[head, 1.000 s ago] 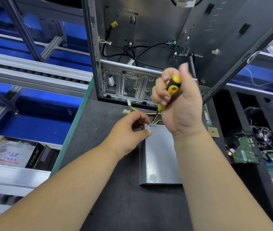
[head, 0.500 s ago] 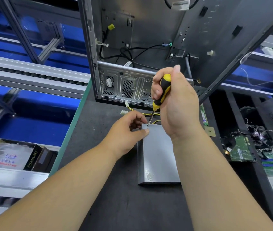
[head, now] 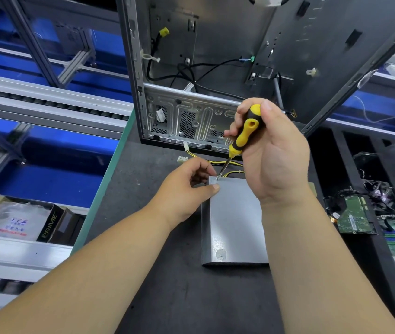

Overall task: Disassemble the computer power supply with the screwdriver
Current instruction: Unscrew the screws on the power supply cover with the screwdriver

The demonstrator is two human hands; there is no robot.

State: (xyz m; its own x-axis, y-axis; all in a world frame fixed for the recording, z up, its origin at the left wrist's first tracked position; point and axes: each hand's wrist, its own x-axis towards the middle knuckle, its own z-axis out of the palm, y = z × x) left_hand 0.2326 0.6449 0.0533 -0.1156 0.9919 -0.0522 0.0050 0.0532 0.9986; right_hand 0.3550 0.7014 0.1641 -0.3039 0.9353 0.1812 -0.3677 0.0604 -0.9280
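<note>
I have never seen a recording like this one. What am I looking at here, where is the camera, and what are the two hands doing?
There is no machine here: a person works with two bare hands. The single picture comes from a camera worn on the person's head, looking forward and down, so both forearms reach in from the bottom edge.

On the dark work surface lies a flat grey metal box, the computer power supply, with yellow and black wires leaving its far end. Behind it stands an opened, mostly empty computer case.

The right hand grips a yellow and black screwdriver, its tip set on a screw at the box's far left corner. The left hand steadies that same corner, thumb resting on top. At the right edge lie green circuit boards.
</note>
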